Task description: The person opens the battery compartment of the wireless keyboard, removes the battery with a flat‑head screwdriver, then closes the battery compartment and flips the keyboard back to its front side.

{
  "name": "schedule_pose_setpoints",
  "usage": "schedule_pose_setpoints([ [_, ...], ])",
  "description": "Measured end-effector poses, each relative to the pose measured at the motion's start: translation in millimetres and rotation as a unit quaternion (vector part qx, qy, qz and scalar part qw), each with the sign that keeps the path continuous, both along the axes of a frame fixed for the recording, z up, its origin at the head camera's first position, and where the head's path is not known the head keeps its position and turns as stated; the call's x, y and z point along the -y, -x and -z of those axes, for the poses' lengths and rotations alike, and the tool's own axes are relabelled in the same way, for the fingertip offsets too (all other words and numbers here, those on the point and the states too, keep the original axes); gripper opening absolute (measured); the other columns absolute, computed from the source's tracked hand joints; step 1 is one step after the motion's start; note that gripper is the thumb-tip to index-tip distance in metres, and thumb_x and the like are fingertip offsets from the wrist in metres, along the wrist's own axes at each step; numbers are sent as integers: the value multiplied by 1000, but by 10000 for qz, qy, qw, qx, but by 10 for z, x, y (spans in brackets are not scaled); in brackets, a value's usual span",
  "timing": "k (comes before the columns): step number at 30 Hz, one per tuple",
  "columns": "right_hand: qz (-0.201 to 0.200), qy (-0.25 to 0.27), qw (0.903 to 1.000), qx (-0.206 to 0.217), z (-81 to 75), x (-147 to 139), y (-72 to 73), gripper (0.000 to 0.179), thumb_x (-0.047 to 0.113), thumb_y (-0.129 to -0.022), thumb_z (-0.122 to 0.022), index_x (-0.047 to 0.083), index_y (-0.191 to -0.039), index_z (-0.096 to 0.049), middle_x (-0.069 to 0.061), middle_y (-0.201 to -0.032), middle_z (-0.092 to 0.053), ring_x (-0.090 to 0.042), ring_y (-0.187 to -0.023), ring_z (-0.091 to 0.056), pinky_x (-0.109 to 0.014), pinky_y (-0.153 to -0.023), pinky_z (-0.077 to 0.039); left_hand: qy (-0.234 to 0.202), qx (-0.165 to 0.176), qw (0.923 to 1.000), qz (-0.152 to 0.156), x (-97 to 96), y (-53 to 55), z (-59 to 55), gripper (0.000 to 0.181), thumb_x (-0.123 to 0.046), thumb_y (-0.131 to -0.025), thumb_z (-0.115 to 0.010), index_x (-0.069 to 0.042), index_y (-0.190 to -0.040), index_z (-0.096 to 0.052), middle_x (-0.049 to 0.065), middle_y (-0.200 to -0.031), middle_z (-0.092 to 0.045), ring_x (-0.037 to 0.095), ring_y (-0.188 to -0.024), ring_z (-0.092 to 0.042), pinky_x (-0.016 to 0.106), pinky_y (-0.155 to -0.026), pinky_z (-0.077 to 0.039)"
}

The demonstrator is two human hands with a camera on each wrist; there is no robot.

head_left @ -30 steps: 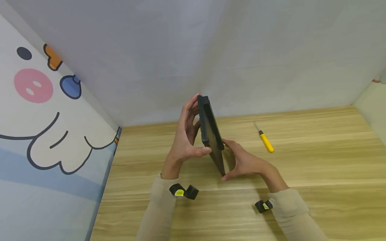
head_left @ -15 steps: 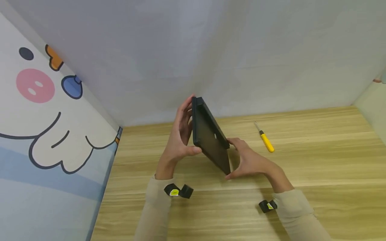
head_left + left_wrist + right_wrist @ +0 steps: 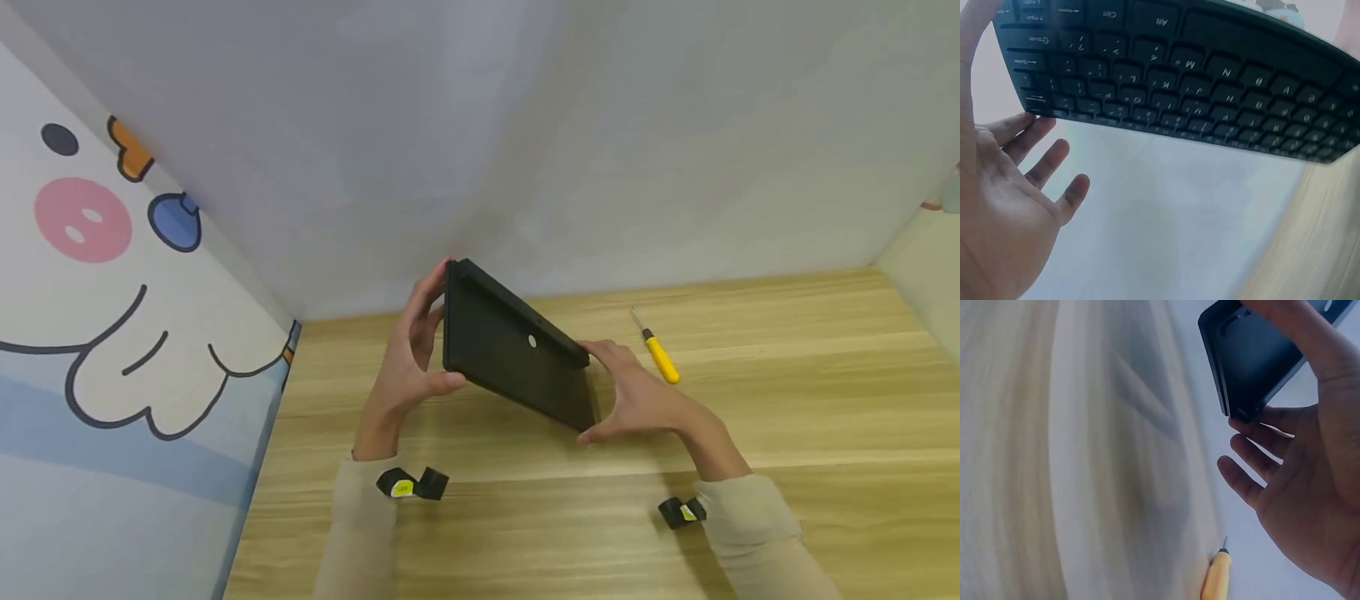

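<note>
Now both hands have tipped the keyboard [image 3: 517,354] flatter, underside up.

Enclosed wooden work surface, 3 panels around it.
Light wood-grain tabletop [image 3: 787,400]; plain grey-white back wall [image 3: 525,125]; cartoon-printed panel [image 3: 97,275] at left; pale green panel [image 3: 926,275] at right; soft, even lighting.

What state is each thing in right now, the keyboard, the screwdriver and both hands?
Keyboard: off the table, tilted, underside toward the head camera, keys facing away.
Left hand: grips the keyboard's left end, thumb on the near edge.
Right hand: grips the keyboard's right end, thumb on the underside.
Screwdriver: lying flat on the table, untouched, yellow handle toward the person.
</note>
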State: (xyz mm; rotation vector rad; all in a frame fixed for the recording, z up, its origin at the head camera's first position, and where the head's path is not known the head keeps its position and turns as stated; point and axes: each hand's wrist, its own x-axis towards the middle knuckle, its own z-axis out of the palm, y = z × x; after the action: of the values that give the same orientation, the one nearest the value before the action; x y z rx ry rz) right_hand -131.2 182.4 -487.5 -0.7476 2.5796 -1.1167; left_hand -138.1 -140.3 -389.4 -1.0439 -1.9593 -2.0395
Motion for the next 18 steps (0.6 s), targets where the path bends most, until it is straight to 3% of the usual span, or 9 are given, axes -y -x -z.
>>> schedule_pose_setpoints([
  [12,42,-308,9992,-262,-40,-118,99,132,53,-55,-98,14,-160,-29,-11,-158,-38,-37,-146,-35,-66,-116,-39,938,566,9938,-173,419,-68,91,120,-56,-72,-88,-15,-164,-23,6,-164,-33,23,-151,-29,32,-125,-31],
  [18,41,-406,9989,-247,-26,-139,100,132,49,-56,-99,13,-161,-28,-13,-159,-37,-39,-146,-33,-69,-115,-38,1418,954,9852,-114,615,-103,140,115,-22,-72,-93,-20,-164,-24,3,-165,-33,20,-148,-31,36,-125,-33],
])
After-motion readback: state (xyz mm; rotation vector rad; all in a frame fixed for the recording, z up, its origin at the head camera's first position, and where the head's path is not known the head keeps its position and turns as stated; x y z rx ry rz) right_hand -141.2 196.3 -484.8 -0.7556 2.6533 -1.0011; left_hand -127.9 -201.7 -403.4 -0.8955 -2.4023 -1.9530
